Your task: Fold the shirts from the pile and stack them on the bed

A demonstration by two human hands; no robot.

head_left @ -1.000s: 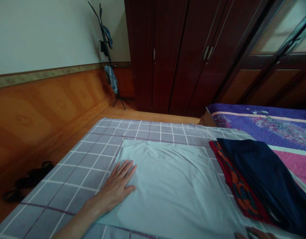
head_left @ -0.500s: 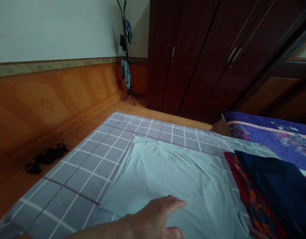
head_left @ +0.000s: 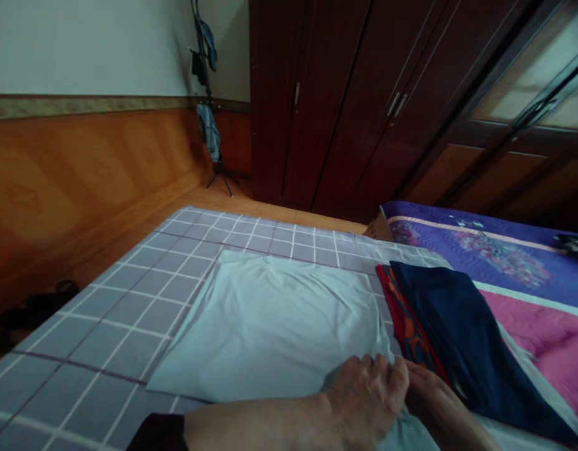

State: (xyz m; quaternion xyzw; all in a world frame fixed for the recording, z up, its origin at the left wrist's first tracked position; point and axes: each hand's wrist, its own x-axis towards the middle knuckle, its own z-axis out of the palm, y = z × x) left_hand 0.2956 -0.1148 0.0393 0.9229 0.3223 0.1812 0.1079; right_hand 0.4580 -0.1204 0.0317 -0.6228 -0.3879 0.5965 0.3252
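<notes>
A pale, light-blue-looking T-shirt [head_left: 270,332] lies spread on the checked grey bedsheet [head_left: 143,300], with small wrinkles near its far edge and right side. My left hand [head_left: 366,394] reaches across to the shirt's near right side, fingers curled and closed on the fabric. Right beside it, my right hand [head_left: 432,398] is closed at the same edge, its fingertips partly hidden behind the left hand. Some of the cloth bunches up below the two hands. To their right lies a folded stack of dark blue clothes [head_left: 462,332] with red and orange patterned cloth [head_left: 415,332] at its left edge.
A purple and pink floral bedspread [head_left: 476,244] covers a surface at the right. Beyond the bed stand a dark wooden wardrobe [head_left: 312,113] and a coat rack [head_left: 208,94] with clothes. Dark items [head_left: 35,307] rest on the floor at the left.
My left hand has moved right from above the shirt's middle and closed on its right edge. My right hand has come further into view beside it. The view has shifted right.
</notes>
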